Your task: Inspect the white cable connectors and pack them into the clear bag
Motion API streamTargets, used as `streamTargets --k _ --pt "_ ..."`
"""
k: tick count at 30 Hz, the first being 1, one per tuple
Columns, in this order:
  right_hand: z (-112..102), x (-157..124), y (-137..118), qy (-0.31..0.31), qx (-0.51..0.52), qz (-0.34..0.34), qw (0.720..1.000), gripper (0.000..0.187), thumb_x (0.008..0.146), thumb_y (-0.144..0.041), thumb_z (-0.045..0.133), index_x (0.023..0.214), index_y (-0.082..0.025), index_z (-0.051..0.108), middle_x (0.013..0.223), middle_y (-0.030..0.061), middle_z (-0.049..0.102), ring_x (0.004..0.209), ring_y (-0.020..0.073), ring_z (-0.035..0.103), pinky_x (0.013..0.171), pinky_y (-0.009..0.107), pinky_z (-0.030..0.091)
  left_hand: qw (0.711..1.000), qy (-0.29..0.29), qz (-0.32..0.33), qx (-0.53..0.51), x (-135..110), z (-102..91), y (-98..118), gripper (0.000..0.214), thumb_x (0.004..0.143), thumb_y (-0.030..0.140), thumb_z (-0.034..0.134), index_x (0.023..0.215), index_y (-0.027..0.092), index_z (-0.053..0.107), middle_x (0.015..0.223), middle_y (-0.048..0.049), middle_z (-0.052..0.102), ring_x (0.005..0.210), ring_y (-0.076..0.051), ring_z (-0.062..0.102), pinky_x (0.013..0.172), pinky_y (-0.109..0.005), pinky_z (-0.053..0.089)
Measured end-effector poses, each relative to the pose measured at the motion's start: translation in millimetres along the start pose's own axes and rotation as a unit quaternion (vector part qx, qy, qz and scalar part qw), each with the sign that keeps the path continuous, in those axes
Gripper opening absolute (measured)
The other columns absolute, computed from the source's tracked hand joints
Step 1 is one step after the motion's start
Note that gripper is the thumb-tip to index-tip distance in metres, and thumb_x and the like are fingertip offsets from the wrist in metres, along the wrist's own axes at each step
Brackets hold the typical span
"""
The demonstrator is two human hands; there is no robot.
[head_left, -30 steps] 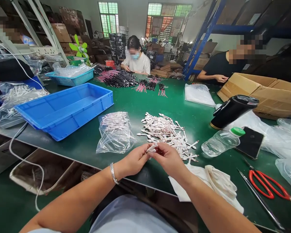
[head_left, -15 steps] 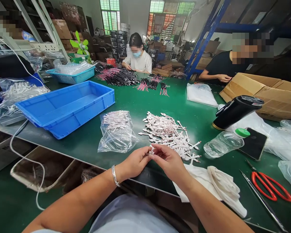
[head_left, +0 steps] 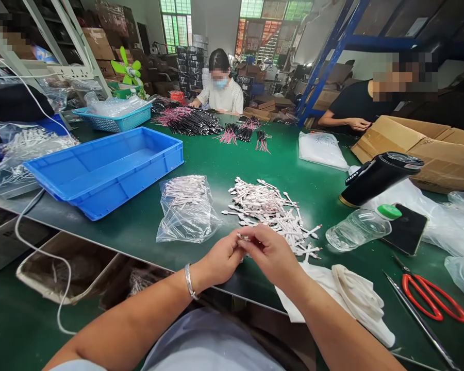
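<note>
A small white piece (head_left: 241,237) was pinched between the nearly closed fingers of the left hand (head_left: 220,253) and the right hand (head_left: 272,252), with most of it hidden by them. It was held over the edge of the green workbench (head_left: 139,226). Just beyond the hands, a loose heap of white strips (head_left: 270,214) was spread out. A clear plastic bag (head_left: 187,211) of similar strips was laid to the heap's left, a blue plastic tray (head_left: 104,170) further left, and red-handled scissors (head_left: 429,296) at lower right.
</note>
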State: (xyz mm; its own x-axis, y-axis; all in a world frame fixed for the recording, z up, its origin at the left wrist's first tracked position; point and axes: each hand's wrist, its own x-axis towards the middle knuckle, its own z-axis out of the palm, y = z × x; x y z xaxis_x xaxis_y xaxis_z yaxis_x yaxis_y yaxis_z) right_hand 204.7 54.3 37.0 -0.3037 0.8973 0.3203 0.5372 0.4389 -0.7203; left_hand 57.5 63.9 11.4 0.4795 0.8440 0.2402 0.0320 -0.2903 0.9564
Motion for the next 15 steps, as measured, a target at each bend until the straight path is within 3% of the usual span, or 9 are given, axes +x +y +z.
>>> streamTargets --k 3,6,9,12,15 --pt "2.7 -5.7 2.7 0.063 0.016 0.051 0.997 0.013 0.081 -0.031 0.055 0.089 -0.021 0.06 0.079 0.003 0.059 0.069 0.0155 0.052 0.064 0.029 0.044 0.99 0.03 -0.077 -0.11 1.1 2.0 -0.7 0.019 0.082 0.029 0.055 0.095 0.017 0.062 0.092 -0.006 0.066 0.089 -0.018 0.058 0.087 -0.031 0.042" --pt "8.9 -17.8 3.2 0.101 0.069 0.16 0.979 0.023 0.08 -0.043 0.056 0.079 -0.02 0.055 0.068 0.0007 0.056 0.06 0.0133 0.051 0.055 0.026 0.043 0.936 0.121 -0.171 -0.284 2.2 3.3 3.7 0.019 0.078 0.029 0.061 0.092 0.016 0.058 0.08 -0.0033 0.065 0.078 -0.015 0.06 0.078 -0.027 0.045" --pt "17.7 -28.4 0.2 0.022 0.21 0.268 0.94 0.03 0.078 -0.049 0.056 0.082 -0.019 0.058 0.065 -0.0007 0.055 0.058 0.0127 0.055 0.046 0.022 0.041 0.887 0.166 -0.179 -0.391 3.0 5.6 10.0 0.017 0.077 0.023 0.061 0.092 0.016 0.055 0.082 -0.0033 0.066 0.08 -0.013 0.06 0.076 -0.024 0.045" --pt "25.2 -32.6 -1.8 -0.04 0.352 0.325 0.877 0.034 0.072 -0.048 0.063 0.087 -0.018 0.059 0.072 -0.0004 0.061 0.059 0.0116 0.06 0.043 0.019 0.041 0.877 0.167 -0.174 -0.415 3.4 8.2 14.2 0.014 0.078 0.02 0.059 0.091 0.016 0.055 0.084 -0.0033 0.065 0.077 -0.012 0.06 0.07 -0.023 0.046" --pt "28.4 -33.4 -2.6 -0.04 0.382 0.339 0.859 0.033 0.067 -0.045 0.068 0.077 -0.016 0.058 0.066 -0.001 0.062 0.053 0.0087 0.059 0.044 0.017 0.041 0.869 0.179 -0.183 -0.423 3.3 9.4 15.2 0.012 0.078 0.018 0.059 0.089 0.016 0.055 0.082 -0.0032 0.065 0.077 -0.012 0.06 0.071 -0.023 0.046"
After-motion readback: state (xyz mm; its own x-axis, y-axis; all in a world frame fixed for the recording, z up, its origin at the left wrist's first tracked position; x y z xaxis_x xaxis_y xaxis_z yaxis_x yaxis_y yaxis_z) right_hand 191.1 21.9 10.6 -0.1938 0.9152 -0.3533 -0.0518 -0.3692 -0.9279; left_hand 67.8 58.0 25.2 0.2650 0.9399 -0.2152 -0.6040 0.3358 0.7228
